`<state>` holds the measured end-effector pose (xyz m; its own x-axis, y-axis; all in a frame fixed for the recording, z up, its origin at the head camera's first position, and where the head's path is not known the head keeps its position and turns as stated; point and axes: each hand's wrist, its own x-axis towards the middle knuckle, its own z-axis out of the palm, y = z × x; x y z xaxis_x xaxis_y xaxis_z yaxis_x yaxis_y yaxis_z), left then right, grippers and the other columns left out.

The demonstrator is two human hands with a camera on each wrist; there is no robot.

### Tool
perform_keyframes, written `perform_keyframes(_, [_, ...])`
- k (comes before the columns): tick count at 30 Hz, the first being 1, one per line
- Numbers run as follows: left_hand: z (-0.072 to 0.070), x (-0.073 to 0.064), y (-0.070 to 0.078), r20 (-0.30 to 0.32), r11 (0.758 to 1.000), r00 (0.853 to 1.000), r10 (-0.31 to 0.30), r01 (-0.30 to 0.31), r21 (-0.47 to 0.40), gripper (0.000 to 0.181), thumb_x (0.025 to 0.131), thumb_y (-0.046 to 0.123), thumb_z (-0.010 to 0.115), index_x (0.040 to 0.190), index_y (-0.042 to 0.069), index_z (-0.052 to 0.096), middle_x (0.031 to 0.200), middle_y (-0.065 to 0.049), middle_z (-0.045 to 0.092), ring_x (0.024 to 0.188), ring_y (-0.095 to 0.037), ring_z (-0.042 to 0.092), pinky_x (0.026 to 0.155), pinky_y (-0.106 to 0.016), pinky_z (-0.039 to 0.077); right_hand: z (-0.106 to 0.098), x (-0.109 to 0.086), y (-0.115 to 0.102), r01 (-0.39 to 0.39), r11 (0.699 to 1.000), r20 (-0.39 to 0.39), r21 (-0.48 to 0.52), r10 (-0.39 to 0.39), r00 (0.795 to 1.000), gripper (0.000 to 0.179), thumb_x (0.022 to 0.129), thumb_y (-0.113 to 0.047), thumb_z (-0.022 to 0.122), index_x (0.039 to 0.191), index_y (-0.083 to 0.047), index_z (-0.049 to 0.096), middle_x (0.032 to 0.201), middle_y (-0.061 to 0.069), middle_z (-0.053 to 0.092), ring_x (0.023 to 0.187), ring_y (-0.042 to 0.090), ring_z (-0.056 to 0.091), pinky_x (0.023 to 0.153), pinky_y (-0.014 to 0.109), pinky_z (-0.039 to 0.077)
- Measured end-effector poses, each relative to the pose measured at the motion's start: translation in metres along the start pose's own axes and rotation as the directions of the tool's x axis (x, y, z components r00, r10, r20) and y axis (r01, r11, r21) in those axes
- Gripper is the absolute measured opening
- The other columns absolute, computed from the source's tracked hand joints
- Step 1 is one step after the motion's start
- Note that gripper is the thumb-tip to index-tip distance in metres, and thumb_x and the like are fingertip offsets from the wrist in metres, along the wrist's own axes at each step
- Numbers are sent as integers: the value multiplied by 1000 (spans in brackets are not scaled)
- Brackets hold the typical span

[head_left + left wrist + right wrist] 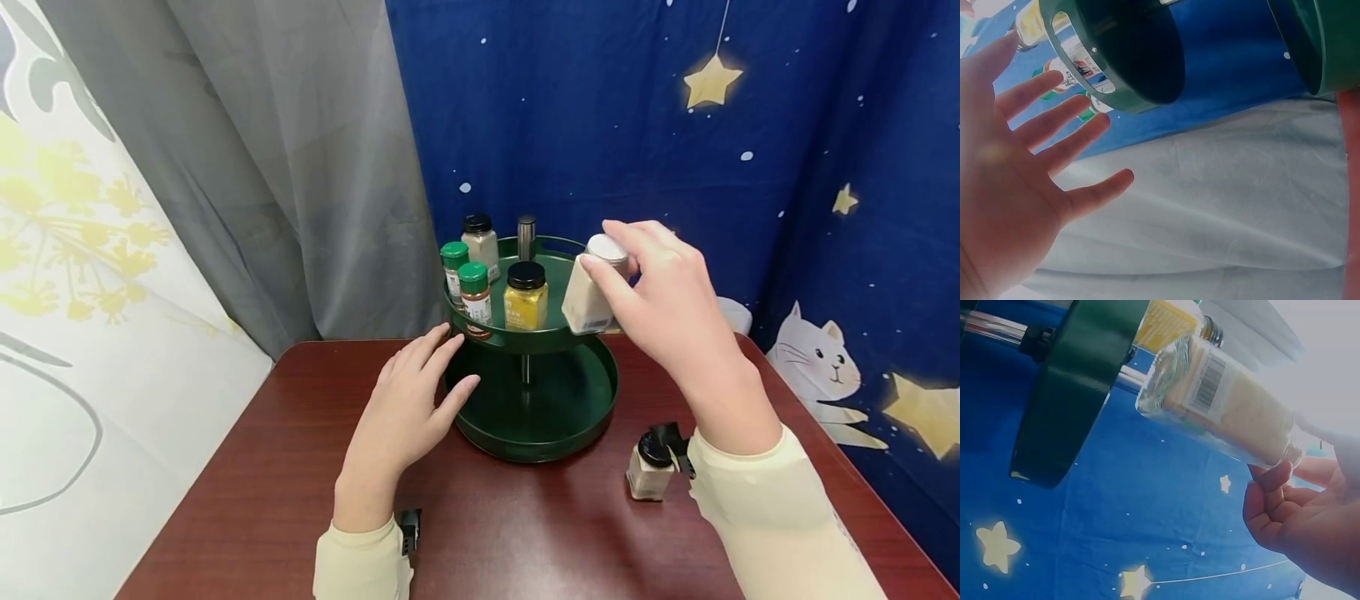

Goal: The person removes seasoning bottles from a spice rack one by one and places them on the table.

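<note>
My right hand [671, 292] grips a square clear jar [587, 298] of beige powder near its white cap. The jar tilts slightly over the right rim of the upper tier of a dark green two-tier rack [551, 337]. In the right wrist view, a barcode label shows on the jar [1229, 403], and its base is close to the tier's edge. With fingers spread, my left hand [405, 400] is beside the rack's left side, its fingertips near the upper rim. The left wrist view shows nothing in its palm; whether the fingertips touch the rim I cannot tell.
On the upper tier stand a yellow-powder jar [526, 298], two green-capped bottles [476, 304] and a black-capped jar [482, 243] around the metal post [527, 237]. Another black-capped jar [649, 475] is on the red-brown table [300, 500], near my right sleeve. Curtains [600, 108] hang behind.
</note>
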<state>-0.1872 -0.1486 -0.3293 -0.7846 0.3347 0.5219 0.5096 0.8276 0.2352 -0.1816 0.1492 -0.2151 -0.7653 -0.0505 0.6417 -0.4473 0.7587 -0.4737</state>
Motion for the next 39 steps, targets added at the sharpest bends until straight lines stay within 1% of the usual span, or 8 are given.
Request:
perform_keyframes(5, [0,0,-1,-3,1000,1000,-3,3,2,59,106,49,62,153,15,58,165,-7,49,150,-34,51,123,-62,41,-7,-11,-2,38,999,4,-36,-38,999,48,102,-30,73,144,-6,67,108,15,67,91,28,56,71,36,40])
perform_keyframes(10, [0,-1,-2,-9,1000,1000,-3,3,-1,59,106,49,62,153,15,58,165,-7,49,150,-34,51,123,-62,41,-12,-24,-2,67,995,82,-69,-62,995,49,100,-34,77,138,-4,70,93,10,60,85,23,54,67,30,38])
perform_keyframes(18, [-3,-2,-7,-29,1000,1000,-11,11,-15,56,105,47,64,152,15,60,164,-9,51,150,-33,50,123,-62,41,0,-52,9,105,990,277,-92,-76,958,33,99,-35,77,122,-12,74,88,2,60,75,14,52,62,27,41])
perform_keyframes(24, [-4,-3,-9,-29,1000,999,-22,21,-22,55,106,46,64,150,15,61,164,-9,51,151,-32,49,123,-62,40,18,-74,25,101,987,354,-125,-51,934,40,97,-33,80,126,-6,75,112,11,73,91,21,70,77,41,62])
perform_keyframes(25, [-4,-3,-8,-30,1000,999,-21,21,-24,54,106,46,64,150,15,61,164,-10,51,151,-33,49,123,-62,40,20,-78,28,101,986,366,-134,-45,930,43,96,-33,80,128,-4,74,117,13,74,95,23,72,80,45,63])
perform_keyframes(31, [-3,-3,-8,-33,1000,999,-18,17,-22,54,106,46,64,150,15,61,164,-10,51,151,-33,49,123,-62,41,37,-95,42,62,979,435,-194,29,900,46,93,-33,83,125,-1,75,116,15,74,97,27,74,80,48,64])
perform_keyframes(34, [-2,-3,-8,-43,1000,999,-12,11,-19,54,105,45,65,150,15,62,163,-10,52,150,-33,50,123,-61,41,45,-101,48,50,977,461,-207,52,886,42,92,-31,83,119,-1,76,113,15,74,92,25,73,76,45,63])
perform_keyframes(39, [-3,-2,-8,-54,1000,999,0,-1,-16,54,104,44,68,148,13,63,162,-11,53,149,-34,52,121,-62,42,57,-108,58,61,975,495,-214,54,867,28,91,-27,83,104,-4,76,98,9,71,76,15,65,63,31,56])
